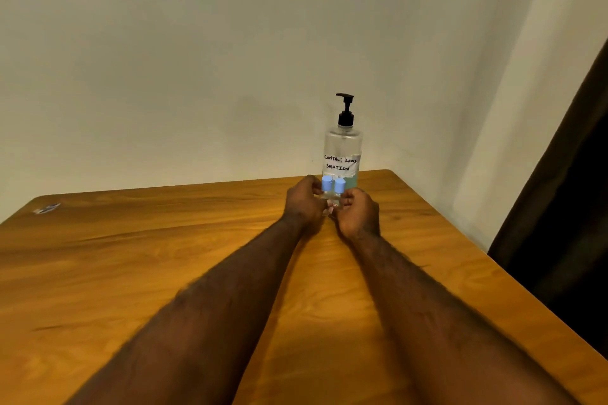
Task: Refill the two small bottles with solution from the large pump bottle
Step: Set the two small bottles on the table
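A large clear pump bottle [343, 148] with a black pump and a handwritten "contact lens solution" label stands at the far right of the wooden table [164, 256]. Just in front of it two small clear bottles stand side by side with blue caps: the left small bottle [326, 186] and the right small bottle [339, 187]. My left hand [304, 204] grips the left one with curled fingers. My right hand [358, 212] grips the right one. The small bottles' lower bodies are mostly hidden by my fingers.
A small pale scrap [47, 208] lies at the table's far left corner. A plain wall runs right behind the table. A dark curtain [566, 207] hangs past the table's right edge.
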